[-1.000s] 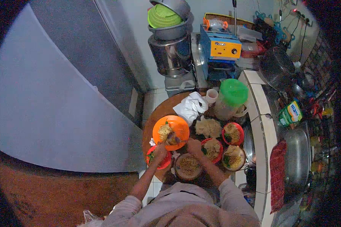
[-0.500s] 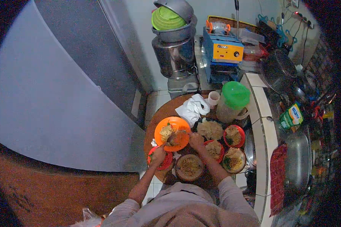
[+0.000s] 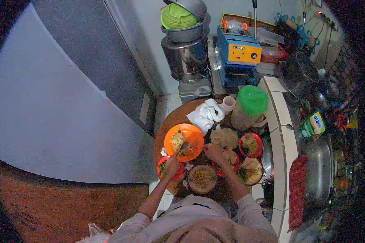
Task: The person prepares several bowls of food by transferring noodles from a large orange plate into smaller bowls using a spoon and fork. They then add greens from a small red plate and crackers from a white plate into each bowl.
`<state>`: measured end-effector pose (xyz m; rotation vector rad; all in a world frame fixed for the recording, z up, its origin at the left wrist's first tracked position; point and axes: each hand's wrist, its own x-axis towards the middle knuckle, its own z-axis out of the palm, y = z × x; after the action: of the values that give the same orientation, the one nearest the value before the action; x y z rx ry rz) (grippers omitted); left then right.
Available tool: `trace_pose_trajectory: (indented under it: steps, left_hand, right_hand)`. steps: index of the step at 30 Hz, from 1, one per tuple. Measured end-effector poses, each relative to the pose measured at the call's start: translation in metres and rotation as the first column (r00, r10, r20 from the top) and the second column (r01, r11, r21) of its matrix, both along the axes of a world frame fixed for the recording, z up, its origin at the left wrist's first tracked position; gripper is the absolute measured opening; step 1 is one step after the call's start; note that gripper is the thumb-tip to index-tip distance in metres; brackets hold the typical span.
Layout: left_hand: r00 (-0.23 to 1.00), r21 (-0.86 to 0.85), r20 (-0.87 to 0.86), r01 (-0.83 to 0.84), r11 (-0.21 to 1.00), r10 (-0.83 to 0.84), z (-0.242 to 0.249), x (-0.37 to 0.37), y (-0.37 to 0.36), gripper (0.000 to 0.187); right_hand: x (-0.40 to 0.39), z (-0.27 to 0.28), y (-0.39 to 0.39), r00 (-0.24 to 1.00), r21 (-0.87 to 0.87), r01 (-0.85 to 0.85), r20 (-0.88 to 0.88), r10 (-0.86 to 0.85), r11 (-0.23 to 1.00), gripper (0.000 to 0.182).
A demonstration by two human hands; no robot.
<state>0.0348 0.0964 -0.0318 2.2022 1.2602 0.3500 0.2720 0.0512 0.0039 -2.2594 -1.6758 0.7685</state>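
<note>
An orange plate (image 3: 193, 132) holds pale noodles (image 3: 177, 141) and a patch of darker food. My left hand (image 3: 172, 165), closed around a spoon (image 3: 183, 147), is at the plate's near edge, above a red bowl (image 3: 178, 174) with green leaves. From the right, my right hand (image 3: 212, 151) grips a thin metal fork (image 3: 197, 147) that reaches over the plate. Both utensil tips meet at the darker food; fine detail there is blurred. Below my right forearm, another red bowl (image 3: 232, 157) is partly hidden.
On the round wooden table (image 3: 166, 117) are a bowl of noodles (image 3: 202, 179), more food bowls, a white cloth or bag (image 3: 207, 116), a cup (image 3: 228, 104) and a green-lidded pitcher (image 3: 252, 100). A tiled ledge (image 3: 276, 141) borders the right side.
The fork has swung lower and points more level across the plate, its tip now by the spoon. My right hand has shifted slightly down; my left hand stays near the plate's edge.
</note>
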Motion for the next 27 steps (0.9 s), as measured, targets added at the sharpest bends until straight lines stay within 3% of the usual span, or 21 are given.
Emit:
trace_pose_trajectory:
  steps: [1, 3, 6, 8, 12, 13, 14, 18, 20, 21, 23, 24, 26, 27]
  left_hand:
    - [1.0, 0.023, 0.017, 0.014, 1.0, -0.015, 0.0, 0.001, 0.001, 0.037]
    - [0.999, 0.045, 0.033, 0.027, 0.999, -0.029, -0.005, 0.001, 0.002, 0.036]
    - [0.999, -0.096, -0.037, -0.016, 0.995, 0.013, -0.028, 0.002, 0.005, 0.034]
    - [0.994, 0.092, 0.102, 0.023, 0.996, -0.032, -0.047, -0.002, 0.004, 0.037]
    - [0.991, 0.122, 0.129, 0.013, 0.992, -0.028, -0.045, -0.006, 0.002, 0.036]
    - [0.999, 0.067, -0.007, -0.043, 0.997, 0.044, -0.037, -0.002, 0.003, 0.035]
    - [0.983, 0.021, -0.147, -0.106, 0.994, 0.108, -0.028, 0.001, 0.003, 0.035]
    - [0.976, 0.034, -0.183, -0.116, 0.993, 0.12, -0.059, -0.009, 0.006, 0.036]
    - [0.991, 0.011, 0.071, -0.115, 0.993, 0.113, -0.097, -0.018, 0.006, 0.037]
    - [0.991, 0.012, 0.071, -0.114, 0.993, 0.113, -0.087, -0.016, 0.007, 0.037]
    - [0.99, 0.108, -0.134, -0.017, 0.994, 0.032, -0.043, -0.01, 0.006, 0.039]
    - [0.99, 0.109, -0.135, -0.017, 0.994, 0.031, -0.029, -0.01, 0.001, 0.039]
    - [0.998, 0.275, 0.049, 0.029, 0.961, -0.044, -0.012, -0.01, -0.005, 0.038]
    - [0.998, 0.275, 0.049, 0.029, 0.961, -0.044, -0.017, -0.01, -0.004, 0.038]
  right_hand:
    - [-0.004, 0.021, -0.003, 0.999, -0.015, 0.011, 0.04, -0.01, 1.0, 0.021]
    - [0.0, -0.005, 0.0, 1.0, 0.054, 0.01, -0.002, -0.01, 0.998, 0.02]
    - [0.0, -0.02, 0.003, 0.998, 0.14, 0.053, -0.049, -0.046, 0.989, 0.019]
    - [0.0, -0.022, 0.005, 0.995, 0.156, 0.091, -0.055, -0.083, 0.984, 0.019]
    - [0.0, -0.018, 0.005, 0.998, 0.303, 0.043, -0.052, -0.029, 0.952, 0.02]
    - [-0.001, -0.016, 0.004, 0.999, 0.341, 0.045, -0.031, -0.036, 0.939, 0.02]
    - [-0.003, -0.014, 0.003, 0.999, 0.341, 0.047, -0.032, -0.038, 0.939, 0.02]
    - [-0.009, -0.014, 0.004, 0.988, 0.247, 0.057, 0.127, -0.09, 0.967, 0.019]
    - [-0.011, -0.023, 0.004, 0.977, 0.206, 0.069, 0.185, -0.108, 0.976, 0.02]
    - [-0.01, -0.035, 0.003, 0.974, 0.216, 0.065, 0.198, -0.109, 0.974, 0.022]
    - [-0.012, -0.043, -0.003, 0.971, 0.226, 0.063, 0.212, -0.112, 0.972, 0.024]
    - [-0.017, -0.043, -0.005, 0.968, 0.158, 0.032, 0.243, -0.07, 0.987, 0.026]
    - [-0.024, -0.045, -0.006, 0.962, 0.089, 0.001, 0.27, -0.025, 0.996, 0.028]
    - [-0.027, -0.046, -0.006, 0.978, 0.054, -0.007, 0.21, -0.004, 0.999, 0.029]
